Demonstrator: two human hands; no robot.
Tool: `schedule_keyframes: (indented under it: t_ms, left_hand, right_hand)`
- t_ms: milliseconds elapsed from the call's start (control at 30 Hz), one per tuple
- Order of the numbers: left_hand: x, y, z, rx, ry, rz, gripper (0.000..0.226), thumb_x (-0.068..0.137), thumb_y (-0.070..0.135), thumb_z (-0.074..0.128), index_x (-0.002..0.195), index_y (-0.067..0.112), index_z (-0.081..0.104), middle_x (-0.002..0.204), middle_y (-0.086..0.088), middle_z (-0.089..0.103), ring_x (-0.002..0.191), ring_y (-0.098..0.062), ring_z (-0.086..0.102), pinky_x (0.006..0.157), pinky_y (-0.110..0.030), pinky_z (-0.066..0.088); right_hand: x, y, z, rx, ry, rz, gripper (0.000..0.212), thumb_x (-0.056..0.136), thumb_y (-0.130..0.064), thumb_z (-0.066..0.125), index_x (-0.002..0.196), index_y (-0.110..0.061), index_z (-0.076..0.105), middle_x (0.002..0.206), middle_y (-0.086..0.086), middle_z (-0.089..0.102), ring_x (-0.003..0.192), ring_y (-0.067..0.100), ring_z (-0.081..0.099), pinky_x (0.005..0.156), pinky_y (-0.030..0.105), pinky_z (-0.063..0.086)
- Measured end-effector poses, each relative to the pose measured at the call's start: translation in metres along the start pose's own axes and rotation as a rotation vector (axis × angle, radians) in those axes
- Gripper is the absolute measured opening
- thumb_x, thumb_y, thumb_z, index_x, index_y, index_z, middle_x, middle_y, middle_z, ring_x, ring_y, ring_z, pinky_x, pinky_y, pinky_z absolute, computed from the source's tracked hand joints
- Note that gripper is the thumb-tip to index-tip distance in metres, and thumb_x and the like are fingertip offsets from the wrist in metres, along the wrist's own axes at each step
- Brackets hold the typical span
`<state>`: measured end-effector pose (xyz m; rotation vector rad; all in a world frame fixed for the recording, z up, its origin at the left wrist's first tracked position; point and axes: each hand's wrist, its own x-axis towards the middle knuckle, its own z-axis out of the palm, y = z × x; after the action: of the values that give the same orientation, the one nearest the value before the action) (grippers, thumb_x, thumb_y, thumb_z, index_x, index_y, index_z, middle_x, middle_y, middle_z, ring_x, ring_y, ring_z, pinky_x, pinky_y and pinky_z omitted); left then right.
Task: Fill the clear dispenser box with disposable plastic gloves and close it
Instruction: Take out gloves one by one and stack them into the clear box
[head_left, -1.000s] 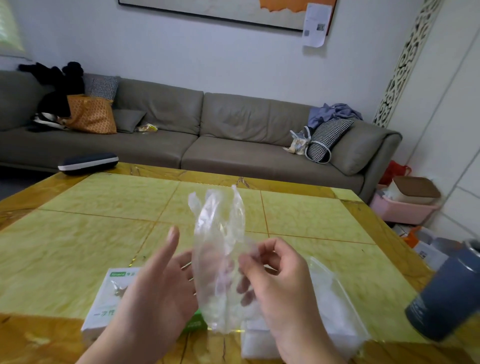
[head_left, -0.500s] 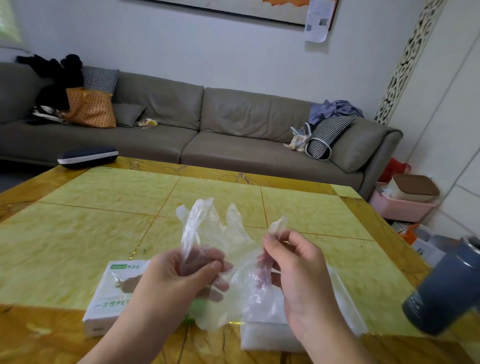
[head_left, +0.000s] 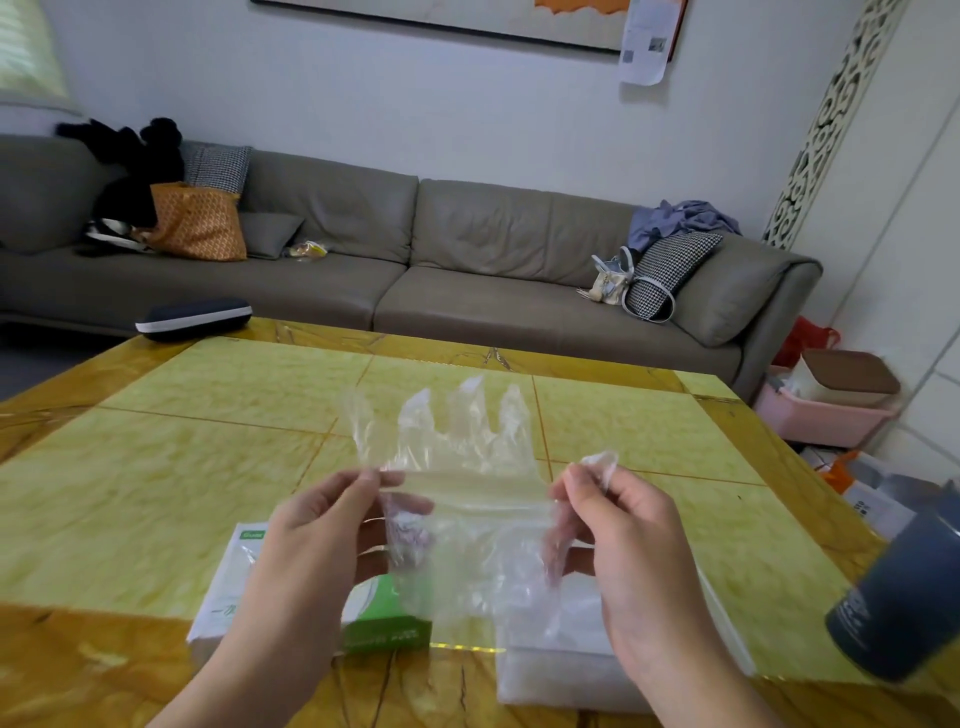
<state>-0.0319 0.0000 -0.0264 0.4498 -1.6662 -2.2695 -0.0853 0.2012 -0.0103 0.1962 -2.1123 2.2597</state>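
Yellow-tiled table (head_left: 208, 467) fills the frame. At lower centre, left hand (head_left: 322, 525) and right hand (head_left: 628, 525) each pinch one clear glove (head_left: 457, 452), spread flat. Dispenser box unidentifiable. Step: flattening; next, fold and insert.

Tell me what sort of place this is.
Most likely a home living room: a long grey sofa with cushions and bags, a framed picture on the wall, and a low yellow table.
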Motion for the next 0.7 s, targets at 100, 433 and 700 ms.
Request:
schedule_keyframes:
  t_ms: [100, 433, 700]
  left_hand:
    - [0.003, 0.001, -0.002, -0.070, -0.023, -0.073, 0.032, 0.107, 0.024, 0.050, 0.113, 0.001, 0.070, 0.099, -0.025, 0.076, 0.077, -0.036, 0.073, 0.072, -0.045, 0.057]
    - [-0.003, -0.006, 0.004, -0.085, -0.086, 0.032, 0.027, 0.092, 0.009, 0.064, 0.117, 0.009, 0.073, 0.094, -0.026, 0.075, 0.064, -0.029, 0.072, 0.054, -0.030, 0.060]
    - [-0.016, 0.001, 0.021, -0.068, -0.148, 0.251, 0.035, 0.102, 0.011, 0.051, 0.129, 0.024, 0.068, 0.113, -0.015, 0.076, 0.104, -0.033, 0.074, 0.079, -0.039, 0.063]
  right_hand:
    - [0.001, 0.003, -0.001, -0.005, -0.017, 0.005, 0.029, 0.108, -0.012, 0.054, 0.087, 0.006, 0.062, 0.058, 0.016, 0.057, 0.047, 0.033, 0.055, 0.044, 0.037, 0.048]
    - [-0.001, -0.003, -0.004, 0.271, -0.138, 0.249, 0.056, 0.107, -0.043, 0.050, 0.105, 0.009, 0.071, 0.088, 0.033, 0.072, 0.072, 0.042, 0.071, 0.067, 0.048, 0.056]
    - [0.000, -0.021, -0.012, 0.070, -0.006, 0.011, 0.017, 0.097, -0.008, 0.070, 0.083, -0.010, 0.079, 0.082, 0.012, 0.080, 0.075, 0.020, 0.076, 0.068, 0.030, 0.057]
